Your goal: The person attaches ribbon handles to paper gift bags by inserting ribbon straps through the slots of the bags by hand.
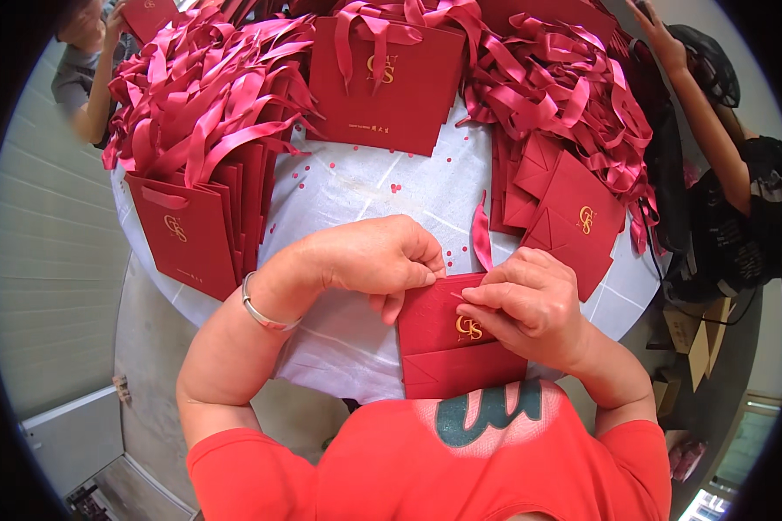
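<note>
Under the right hand [534, 300] lies the bag [460, 373], left hand [378, 256] at its far edge; both pinched, can't tell on what.

Wearer's bare hands [395, 256] [534, 304]: two. Bag [439, 373] at hands: one. Side heaps of ribboned bags [178, 226] [586, 217]: two. Silver bracelet [252, 304]: one. Cloth-covered table [321, 208]: one.

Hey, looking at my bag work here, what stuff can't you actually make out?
All in the head view:
Pink ribbon, lower end: hidden behind the right hand or the red bag.
Gold emblem on that bag: partly covered by the right hand.
Left hand: some fingers hidden by the hand itself.
Red dots: too small to identify.
Person at upper left: cut off by the rim.
</note>
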A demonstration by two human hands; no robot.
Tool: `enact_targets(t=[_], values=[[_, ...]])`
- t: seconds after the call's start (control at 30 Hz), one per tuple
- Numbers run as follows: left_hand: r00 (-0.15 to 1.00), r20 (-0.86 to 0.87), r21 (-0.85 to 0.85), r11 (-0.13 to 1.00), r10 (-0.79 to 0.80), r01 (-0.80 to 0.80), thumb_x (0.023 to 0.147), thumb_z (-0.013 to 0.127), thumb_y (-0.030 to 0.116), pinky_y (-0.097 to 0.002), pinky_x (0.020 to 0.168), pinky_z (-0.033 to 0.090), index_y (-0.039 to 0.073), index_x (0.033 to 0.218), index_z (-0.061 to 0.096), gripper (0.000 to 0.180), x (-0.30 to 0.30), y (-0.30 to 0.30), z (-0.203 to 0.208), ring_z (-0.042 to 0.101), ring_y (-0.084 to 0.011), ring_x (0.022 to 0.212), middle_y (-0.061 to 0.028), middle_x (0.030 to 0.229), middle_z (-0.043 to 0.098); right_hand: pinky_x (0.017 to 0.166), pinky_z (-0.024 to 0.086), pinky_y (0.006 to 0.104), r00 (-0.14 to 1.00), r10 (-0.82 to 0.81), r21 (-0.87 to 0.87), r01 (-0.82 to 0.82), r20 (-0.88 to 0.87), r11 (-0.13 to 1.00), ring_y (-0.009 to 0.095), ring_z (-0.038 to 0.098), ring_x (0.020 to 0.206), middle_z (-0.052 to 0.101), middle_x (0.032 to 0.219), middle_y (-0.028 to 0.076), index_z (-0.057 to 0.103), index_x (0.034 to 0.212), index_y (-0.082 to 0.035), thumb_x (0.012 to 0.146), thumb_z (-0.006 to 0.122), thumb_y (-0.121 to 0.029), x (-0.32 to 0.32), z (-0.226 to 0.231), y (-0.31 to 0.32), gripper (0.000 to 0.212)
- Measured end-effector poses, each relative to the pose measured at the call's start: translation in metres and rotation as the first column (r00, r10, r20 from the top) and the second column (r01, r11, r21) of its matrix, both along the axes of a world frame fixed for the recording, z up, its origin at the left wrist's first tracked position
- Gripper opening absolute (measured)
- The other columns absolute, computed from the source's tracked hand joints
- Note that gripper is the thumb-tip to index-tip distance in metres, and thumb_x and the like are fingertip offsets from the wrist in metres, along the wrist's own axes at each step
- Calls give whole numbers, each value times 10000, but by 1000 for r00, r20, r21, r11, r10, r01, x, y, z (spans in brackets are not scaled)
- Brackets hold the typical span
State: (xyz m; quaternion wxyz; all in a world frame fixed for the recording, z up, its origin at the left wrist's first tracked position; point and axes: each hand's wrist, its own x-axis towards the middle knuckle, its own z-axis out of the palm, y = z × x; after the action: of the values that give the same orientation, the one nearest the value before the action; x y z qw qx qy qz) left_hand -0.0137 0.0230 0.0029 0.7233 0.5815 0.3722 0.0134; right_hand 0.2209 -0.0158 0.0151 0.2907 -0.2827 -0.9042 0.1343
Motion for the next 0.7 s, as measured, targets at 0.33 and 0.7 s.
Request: enact_targets(t=[0.33,0.7], values=[[1000,4,-30,999,14,-14,997,502,110,-244,475,480,-21,1031,583,158,1,-2,-2,645,-118,529,-24,738,609,528,381,301,997,19,139,-30,80,990,160,523,585,618,718,-4,679,785,-104,668,856,-118,-9,-1,-7,213],[999,-12,-8,999,38,-38,976,524,99,-246,483,495,-38,995,631,175,1,-3,0,658,-126,541,-55,742,652,558,378,326,992,36,282,-68,118,957,165,487,601,533,703,13,606,717,-71,711,757,-88,-19,-6,-7,152]])
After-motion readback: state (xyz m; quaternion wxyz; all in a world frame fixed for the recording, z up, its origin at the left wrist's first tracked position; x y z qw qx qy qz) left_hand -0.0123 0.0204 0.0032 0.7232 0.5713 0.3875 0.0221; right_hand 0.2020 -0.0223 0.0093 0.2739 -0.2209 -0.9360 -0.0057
